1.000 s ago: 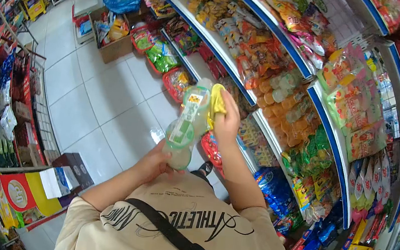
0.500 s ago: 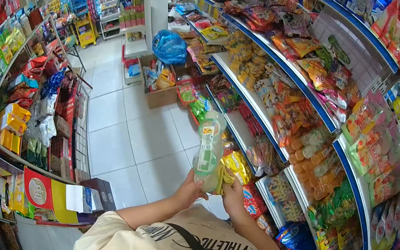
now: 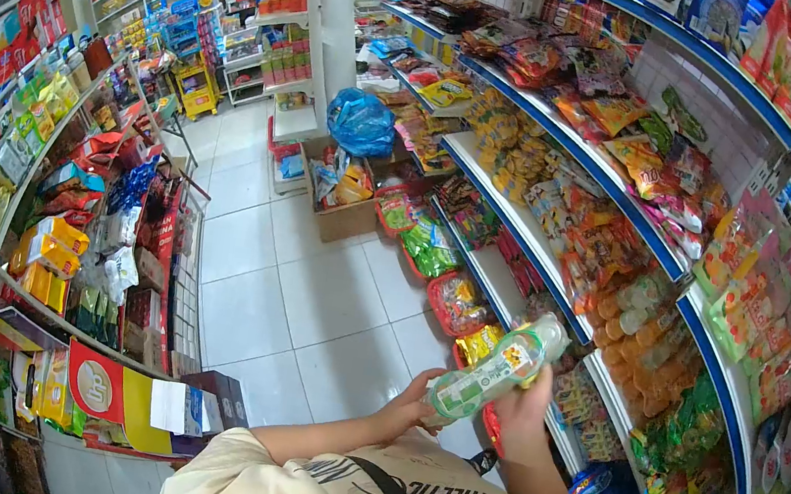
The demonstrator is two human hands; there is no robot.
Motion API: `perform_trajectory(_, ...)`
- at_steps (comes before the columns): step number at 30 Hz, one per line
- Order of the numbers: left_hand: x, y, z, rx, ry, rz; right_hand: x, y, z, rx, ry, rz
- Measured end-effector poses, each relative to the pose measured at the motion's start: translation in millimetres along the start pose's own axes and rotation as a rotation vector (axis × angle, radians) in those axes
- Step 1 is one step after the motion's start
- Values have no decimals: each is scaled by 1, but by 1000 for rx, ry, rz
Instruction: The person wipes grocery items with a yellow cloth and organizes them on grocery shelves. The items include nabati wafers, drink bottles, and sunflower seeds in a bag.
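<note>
A clear, waisted plastic container (image 3: 482, 383) with a green and white label is held tilted in front of my chest, its far end pointing up and right. My left hand (image 3: 413, 404) grips its lower end, fingers curled round the edge. Against its right side, near the upper end, is my right hand (image 3: 526, 409), closed with a bit of yellow cloth (image 3: 528, 376) showing between it and the container. Most of the cloth is hidden. The contents of the container cannot be made out.
Shelves (image 3: 520, 209) of bagged snacks rise on the right. Red baskets (image 3: 438, 303) of packets stand along their foot. A cardboard box (image 3: 343, 225) with a blue plastic bag (image 3: 360, 122) is ahead. On the left is a wire rack (image 3: 188, 270) of goods. White floor tiles (image 3: 310, 286) run between.
The container has gone from nearly upright to tilted right. My right hand has moved up along its side with the yellow cloth; my left hand stays at the lower end. The view has shifted slightly.
</note>
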State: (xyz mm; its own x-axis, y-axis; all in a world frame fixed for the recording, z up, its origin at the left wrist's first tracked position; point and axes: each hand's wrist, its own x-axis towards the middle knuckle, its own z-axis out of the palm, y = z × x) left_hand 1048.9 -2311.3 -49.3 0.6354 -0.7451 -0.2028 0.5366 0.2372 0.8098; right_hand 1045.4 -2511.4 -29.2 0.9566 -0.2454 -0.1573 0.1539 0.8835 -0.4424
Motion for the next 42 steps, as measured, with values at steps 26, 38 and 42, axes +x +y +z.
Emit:
perform_trajectory(26, 16, -13, -19, -214, -217, 87, -29, 33, -45, -785, -566, -2)
perform_trajectory(38, 36, 7, -10, 294, -78, 311, -41, 14, -25, -391, -1, -318)
perform_trajectory(42, 33, -3, -26, 208, -36, 13, -35, -5, -25, -41, 277, -40)
